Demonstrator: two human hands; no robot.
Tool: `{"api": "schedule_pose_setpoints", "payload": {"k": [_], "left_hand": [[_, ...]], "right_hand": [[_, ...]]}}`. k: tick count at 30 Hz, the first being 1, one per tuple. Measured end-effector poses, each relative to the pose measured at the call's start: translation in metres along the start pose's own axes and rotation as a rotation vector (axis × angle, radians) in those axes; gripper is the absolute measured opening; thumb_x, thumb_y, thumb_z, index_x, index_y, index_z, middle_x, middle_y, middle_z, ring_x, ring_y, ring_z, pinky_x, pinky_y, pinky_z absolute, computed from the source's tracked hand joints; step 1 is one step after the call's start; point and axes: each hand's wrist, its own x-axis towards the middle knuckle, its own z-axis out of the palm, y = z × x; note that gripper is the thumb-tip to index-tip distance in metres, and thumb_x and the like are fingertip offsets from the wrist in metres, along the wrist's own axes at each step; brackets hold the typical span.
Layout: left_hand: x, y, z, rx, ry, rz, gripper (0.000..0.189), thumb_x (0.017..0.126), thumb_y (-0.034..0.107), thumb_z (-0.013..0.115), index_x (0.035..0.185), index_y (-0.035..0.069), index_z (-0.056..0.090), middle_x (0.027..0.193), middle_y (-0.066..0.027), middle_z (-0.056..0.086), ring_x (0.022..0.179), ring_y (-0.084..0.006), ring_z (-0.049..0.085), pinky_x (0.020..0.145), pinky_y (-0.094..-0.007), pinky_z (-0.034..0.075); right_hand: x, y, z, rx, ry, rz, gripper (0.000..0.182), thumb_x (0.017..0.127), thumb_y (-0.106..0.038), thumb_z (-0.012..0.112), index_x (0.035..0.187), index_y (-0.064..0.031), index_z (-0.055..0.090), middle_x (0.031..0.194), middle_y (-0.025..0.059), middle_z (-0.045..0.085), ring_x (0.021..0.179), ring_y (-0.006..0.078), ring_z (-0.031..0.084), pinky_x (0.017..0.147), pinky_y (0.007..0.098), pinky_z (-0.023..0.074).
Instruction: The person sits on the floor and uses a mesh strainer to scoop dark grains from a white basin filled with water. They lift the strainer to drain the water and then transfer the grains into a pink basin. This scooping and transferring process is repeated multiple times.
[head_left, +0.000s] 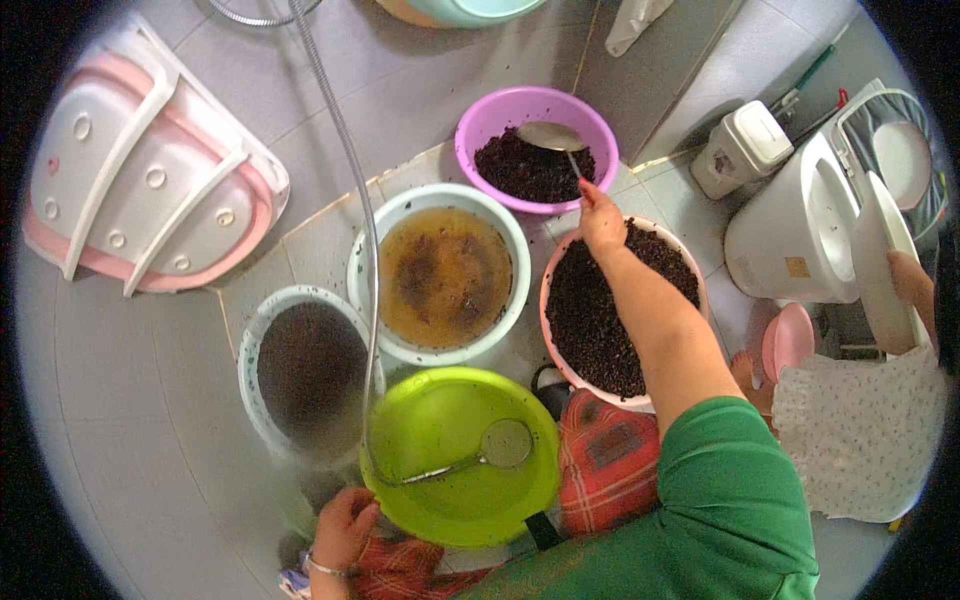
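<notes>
My right hand (602, 223) grips the handle of a metal strainer or ladle (551, 136), whose round head is over dark, berry-like material in the purple basin (466, 139). Beneath my right forearm stands a pink-rimmed basin (545, 319) full of similar dark pieces. My left hand (346, 525) is at the near left rim of the green basin (420, 405); whether its fingers grip the rim is unclear. A shower head (506, 442) on a metal hose (341, 124) lies in the green basin. Brownish liquid with dark bits fills the pale blue basin (517, 247).
Another pale basin (251, 352) with dark contents stands left. A pink and white baby bathtub (150, 172) leans on the wall. At right are a toilet (780, 225), a lidded bin (739, 150), a small pink basin (787, 341) and another person's hand (911, 289) on a white surface.
</notes>
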Motion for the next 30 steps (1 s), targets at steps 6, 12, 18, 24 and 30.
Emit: {"api": "schedule_pose_setpoints", "payload": {"k": [6,12,18,24,30], "left_hand": [[-0.006,-0.002,-0.004,0.037,-0.018,0.105,0.022,0.078,0.016,0.057,0.093,0.0,0.055,0.083,-0.0166,0.059,0.076,-0.0289,0.059,0.068,-0.0349,0.045],[-0.013,-0.004,-0.005,0.015,0.001,0.113,0.022,0.077,0.017,0.057,0.093,0.001,0.055,0.084,-0.0152,0.06,0.077,-0.0278,0.059,0.068,-0.0343,0.046],[-0.019,-0.009,-0.006,-0.027,0.001,0.036,0.021,0.076,0.014,0.059,0.093,0.001,0.054,0.082,-0.0129,0.061,0.076,-0.0219,0.059,0.067,-0.0313,0.047],[-0.023,0.002,-0.01,-0.139,-0.012,0.063,0.022,0.075,0.011,0.06,0.093,0.0,0.054,0.082,-0.0132,0.06,0.076,-0.0229,0.059,0.067,-0.0305,0.047],[-0.025,0.003,-0.014,-0.06,-0.034,0.105,0.023,0.075,0.011,0.059,0.094,0.0,0.053,0.084,-0.0143,0.059,0.077,-0.0241,0.059,0.067,-0.0308,0.047]], "right_hand": [[-0.021,-0.015,-0.014,0.511,-0.175,-0.186,0.037,0.078,-0.008,0.054,0.115,-0.0144,0.052,0.089,0.0039,0.058,0.078,0.0137,0.053,0.07,0.0256,0.0426],[-0.074,-0.058,-0.034,0.501,-0.723,0.09,0.035,0.079,-0.012,0.052,0.114,-0.0125,0.053,0.063,0.0001,0.05,0.055,0.0111,0.046,0.053,0.0238,0.0397],[-0.075,-0.061,0.022,-0.182,-0.577,-0.253,0.035,0.079,-0.015,0.051,0.114,-0.0138,0.05,0.099,0.0149,0.059,0.092,0.0288,0.056,0.078,0.0376,0.0434],[-0.087,-0.06,0.067,-0.445,-0.665,-0.279,0.031,0.081,-0.014,0.043,0.11,-0.0155,0.053,0.104,0.0143,0.057,0.098,0.0292,0.054,0.083,0.0376,0.043],[-0.106,-0.067,0.076,-0.34,-0.851,-0.285,0.03,0.081,-0.01,0.044,0.108,-0.0146,0.056,0.094,0.0138,0.06,0.088,0.0289,0.058,0.073,0.0373,0.0459]]}}
